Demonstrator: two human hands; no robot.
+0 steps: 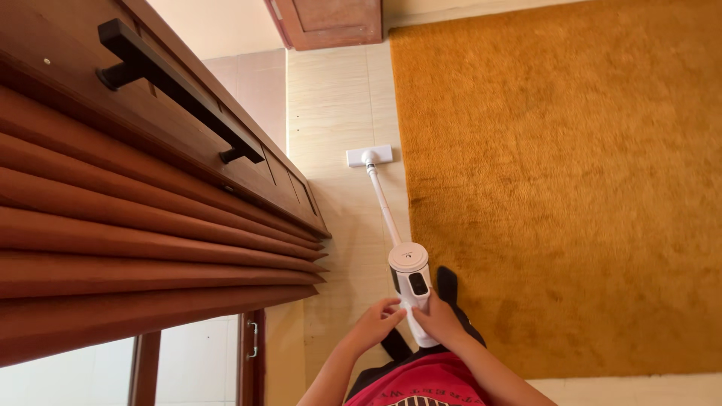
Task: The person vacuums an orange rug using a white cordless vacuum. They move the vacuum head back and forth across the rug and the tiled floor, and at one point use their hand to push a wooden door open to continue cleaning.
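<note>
Looking straight down past a red shirt (425, 380). We hold a white stick vacuum cleaner with a cylindrical body and a dark screen panel (412, 282) upright in front of us, over the pale cream tiled floor (338, 113). Our right hand (440, 319) is wrapped around the lower part of the body, fingers curled closed on it. Our left hand (374, 323) comes in from the other side, fingertips (392, 307) resting against the body, fingers loosely bent; we cannot tell whether it truly grips or only touches.

The slim white tube (382, 199) runs from the body forward to the flat white rectangular floor head (369, 156), which lies on the tiles just beside the edge of the thick mustard-orange pile rug (556, 180).

To our left stands a dark reddish-brown wooden cabinet with stepped mouldings (135, 240), carrying a long black bar handle (177, 86). Ahead, the foot of a brown wooden door (327, 22).
</note>
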